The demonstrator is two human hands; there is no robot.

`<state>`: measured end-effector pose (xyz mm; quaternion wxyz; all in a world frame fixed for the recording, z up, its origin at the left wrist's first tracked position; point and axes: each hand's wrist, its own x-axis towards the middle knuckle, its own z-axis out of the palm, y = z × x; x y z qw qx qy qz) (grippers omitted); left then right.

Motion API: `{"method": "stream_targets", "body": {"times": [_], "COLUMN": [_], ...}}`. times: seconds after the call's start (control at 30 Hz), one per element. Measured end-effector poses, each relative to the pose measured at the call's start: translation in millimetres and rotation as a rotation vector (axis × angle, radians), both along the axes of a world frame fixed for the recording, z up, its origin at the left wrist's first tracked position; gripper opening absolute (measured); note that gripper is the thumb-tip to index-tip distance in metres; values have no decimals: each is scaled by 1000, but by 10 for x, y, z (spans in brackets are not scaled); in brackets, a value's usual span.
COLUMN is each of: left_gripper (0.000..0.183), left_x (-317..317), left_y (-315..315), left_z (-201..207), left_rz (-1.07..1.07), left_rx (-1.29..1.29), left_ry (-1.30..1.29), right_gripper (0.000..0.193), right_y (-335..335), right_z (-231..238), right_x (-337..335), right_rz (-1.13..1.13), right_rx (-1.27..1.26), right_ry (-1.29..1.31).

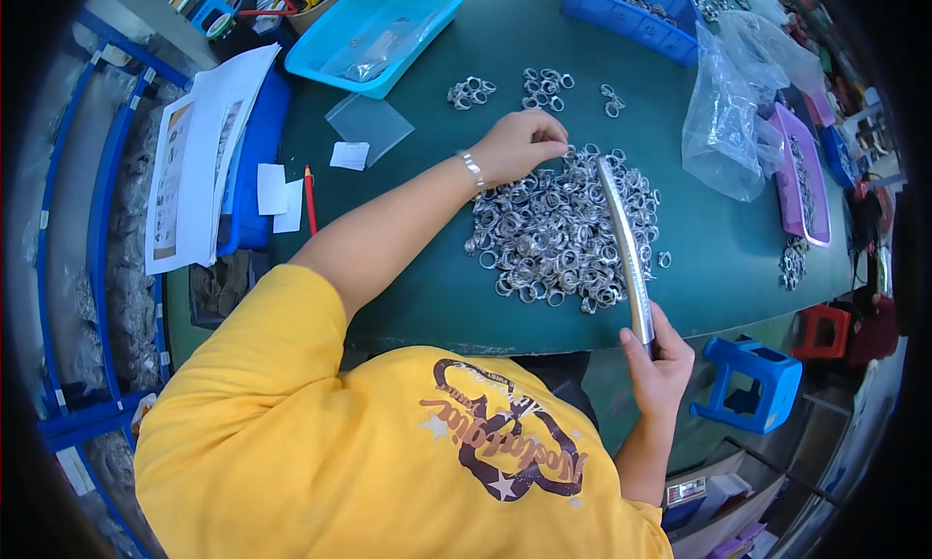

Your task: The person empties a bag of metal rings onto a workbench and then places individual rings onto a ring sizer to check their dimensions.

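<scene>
My right hand (662, 363) grips the lower end of a long, tapered silver ring mandrel (626, 239), which slants up over the right side of a large pile of silver rings (553, 239). My left hand (522, 149) is at the far edge of that pile, its thumb and forefinger pinched together. Whatever lies between those fingertips is too small to make out. Beyond the pile, three small groups of rings lie apart: a left cluster (472, 92), a middle cluster (547, 90) and a smaller right cluster (612, 101).
A turquoise basket (320, 59) and blue bin (641, 20) stand at the back. Near the left edge are a clear bag (369, 127), paper slips (288, 207) and a red pen (311, 200). Rightward lie a plastic bag (723, 122) and purple basket (820, 195); a blue stool (748, 384) stands below.
</scene>
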<state>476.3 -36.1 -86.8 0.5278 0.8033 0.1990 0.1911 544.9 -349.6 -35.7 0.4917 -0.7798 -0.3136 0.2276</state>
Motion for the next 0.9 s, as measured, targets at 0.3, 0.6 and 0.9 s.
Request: {"method": "stream_targets", "body": {"times": [0.3, 0.6, 0.9], "left_gripper": [23, 30, 33], "left_x": [-573, -762, -800], "left_y": [-432, -696, -685], "left_z": [248, 294, 222], "left_rz": [-84, -210, -210], "left_rx": [-1049, -592, -598], "left_ry": [-305, -251, -272], "right_gripper": [41, 41, 41], "right_y": [177, 395, 468], "right_z": [45, -20, -30], "right_x": [-69, -86, -73], "right_rz": [215, 371, 419], "right_rx": [26, 149, 152], "right_ry": [-390, -522, -584]}}
